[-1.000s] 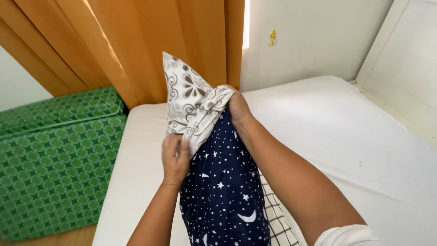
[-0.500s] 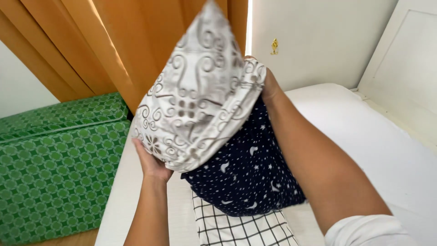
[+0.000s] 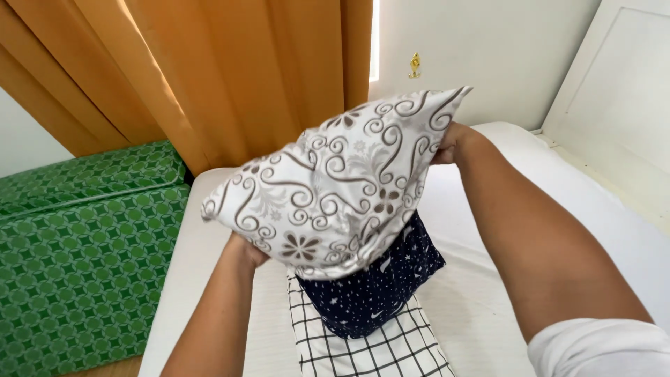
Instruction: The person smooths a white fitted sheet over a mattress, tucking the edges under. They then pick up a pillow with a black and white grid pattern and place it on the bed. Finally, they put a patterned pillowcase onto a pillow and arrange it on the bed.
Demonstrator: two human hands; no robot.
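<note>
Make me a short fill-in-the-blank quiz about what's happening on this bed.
1. The scroll-patterned cover is being held by ____ hands.
2. The dark pillow under it shows stars and ____.
3. The curtain behind is ____ in colour.
4. The checked cloth has black lines on ____.

Missing words: two; moons; orange; white

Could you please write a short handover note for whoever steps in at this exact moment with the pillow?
Left hand: grips the patterned white pillowcase from below at its lower left.
Right hand: holds the case's upper right corner.
Dark blue starry pillow: upper part inside the case, lower part sticking out, raised above the white mattress and a checked cloth.
Done: case partly on.
Left: cover the exposed end.
</note>
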